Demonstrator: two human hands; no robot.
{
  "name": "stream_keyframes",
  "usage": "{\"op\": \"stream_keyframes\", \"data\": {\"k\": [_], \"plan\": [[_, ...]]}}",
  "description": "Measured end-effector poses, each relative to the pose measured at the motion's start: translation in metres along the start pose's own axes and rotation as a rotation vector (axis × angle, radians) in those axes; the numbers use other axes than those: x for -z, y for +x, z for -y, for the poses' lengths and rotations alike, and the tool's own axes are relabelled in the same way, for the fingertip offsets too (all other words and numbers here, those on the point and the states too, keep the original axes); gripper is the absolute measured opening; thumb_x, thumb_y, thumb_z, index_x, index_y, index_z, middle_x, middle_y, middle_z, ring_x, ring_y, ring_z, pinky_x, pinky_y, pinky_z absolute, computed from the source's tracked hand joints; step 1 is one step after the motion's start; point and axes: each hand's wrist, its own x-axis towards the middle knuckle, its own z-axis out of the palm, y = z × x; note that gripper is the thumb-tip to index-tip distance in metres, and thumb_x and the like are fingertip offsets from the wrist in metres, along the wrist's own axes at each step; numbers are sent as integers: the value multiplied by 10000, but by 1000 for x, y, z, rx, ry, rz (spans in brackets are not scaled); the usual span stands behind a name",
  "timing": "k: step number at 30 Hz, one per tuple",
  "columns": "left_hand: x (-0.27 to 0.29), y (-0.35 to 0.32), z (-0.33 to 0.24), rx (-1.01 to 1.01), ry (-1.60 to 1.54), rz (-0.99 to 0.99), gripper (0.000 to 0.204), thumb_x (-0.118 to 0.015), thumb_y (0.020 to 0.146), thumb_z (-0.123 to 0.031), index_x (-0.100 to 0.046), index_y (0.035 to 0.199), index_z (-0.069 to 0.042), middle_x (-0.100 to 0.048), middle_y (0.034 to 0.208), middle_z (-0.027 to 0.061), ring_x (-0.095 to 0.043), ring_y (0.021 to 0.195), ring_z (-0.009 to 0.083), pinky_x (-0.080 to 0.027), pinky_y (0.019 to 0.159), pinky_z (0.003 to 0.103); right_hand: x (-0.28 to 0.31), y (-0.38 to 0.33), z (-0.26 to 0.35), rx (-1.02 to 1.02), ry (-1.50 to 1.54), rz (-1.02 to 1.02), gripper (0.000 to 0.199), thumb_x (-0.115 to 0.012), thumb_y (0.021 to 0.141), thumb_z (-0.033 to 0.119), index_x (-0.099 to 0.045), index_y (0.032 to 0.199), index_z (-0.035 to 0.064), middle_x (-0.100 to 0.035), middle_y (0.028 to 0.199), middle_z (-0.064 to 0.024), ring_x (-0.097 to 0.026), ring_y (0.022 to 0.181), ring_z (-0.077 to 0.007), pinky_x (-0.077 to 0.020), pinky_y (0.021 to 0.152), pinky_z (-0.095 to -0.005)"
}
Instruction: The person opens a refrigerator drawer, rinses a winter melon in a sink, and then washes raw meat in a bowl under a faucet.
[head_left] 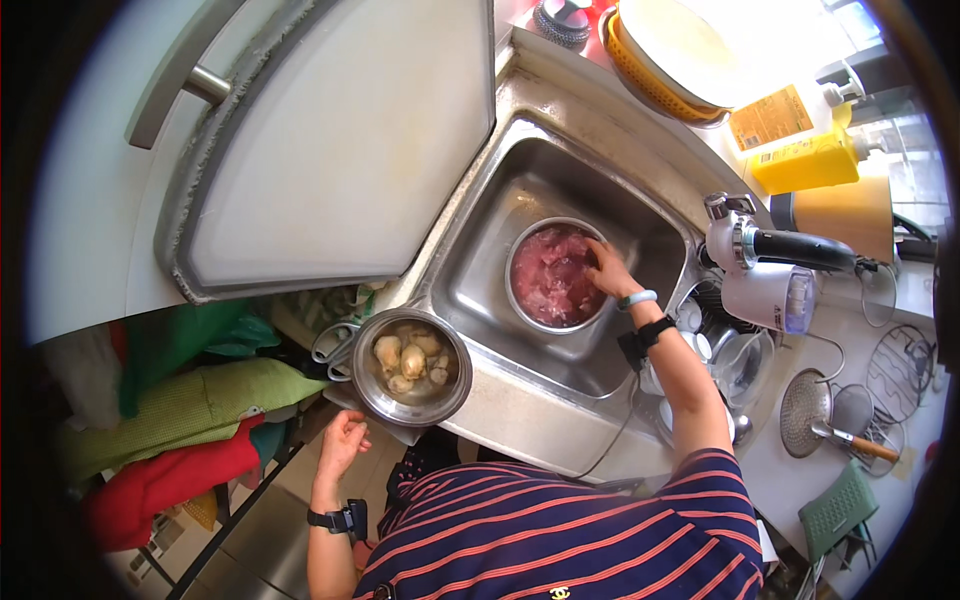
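— Where's the right hand [607,268]?
— In the meat bowl [556,274] in the sink [480,290], fingers spread on the meat.
— The left [343,440]?
— Loosely open, empty, below the pot [412,366].

Two steel bowls [557,275] [413,367], one sink [480,280], two yellow bottles [815,160] [790,112], one strainer [805,412], two hands [606,268] [343,440].

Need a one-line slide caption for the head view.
Right hand in bowl of raw meat in steel sink; left hand hangs free.

Steel sink [470,290] holds bowl of pink meat [555,275]; pot of pale pieces, perhaps shellfish [412,366], on front rim.
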Motion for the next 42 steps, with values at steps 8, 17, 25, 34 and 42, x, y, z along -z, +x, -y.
{"op": "stream_keyframes", "data": {"k": [8, 17, 25, 34, 42], "plan": [[-9, 5, 7, 27, -7, 9, 232, -529, 845, -98, -500, 1043, 19, -582, 762, 92, -573, 568, 128, -471, 502, 234, -43, 31, -10, -836, 1269, 158, 547, -676, 754, 354, -479, 1222, 153, -516, 1190, -75, -482, 1095, -243, -433, 879, -451], [-10, 0, 15, 32, -26, -10, 244, -528, 842, -106, -501, 1046, 24, -585, 754, 93, -577, 578, 128, -471, 504, 237, -37, -3, 45, 164, 360, 249, 550, -593, 722, 88, -439, 1249, 50, -454, 1246, -110, -462, 1111, -265, -394, 927, -304], [-18, -1, 7, 29, 61, -1, 232, -526, 836, -95, -510, 1035, 23, -573, 716, 80, -576, 560, 134, -469, 495, 240, -47, 21, 58, 409, -813, 154, 627, -631, 625, 157, -463, 1229, 129, -400, 1317, -121, -352, 1242, -287, -224, 1004, -537], [-8, 3, 25, 29, 73, -12, 219, -510, 852, -101, -503, 1039, 13, -579, 732, 91, -571, 559, 130, -470, 494, 237, -20, 30, 16, -197, -5, 349, 391, -698, 660, 386, -651, 741, 7, -646, 732, -156, -625, 700, -288, -476, 594, -346], [-2, 3, 22, 26, 36, -25, 217, -506, 854, -94, -501, 1046, 9, -579, 739, 93, -572, 566, 133, -472, 491, 238, -10, -15, 81, 9, -84, 229, 261, -638, 732, 185, -620, 970, 80, -650, 888, -131, -629, 852, -226, -498, 743, -364]]}}
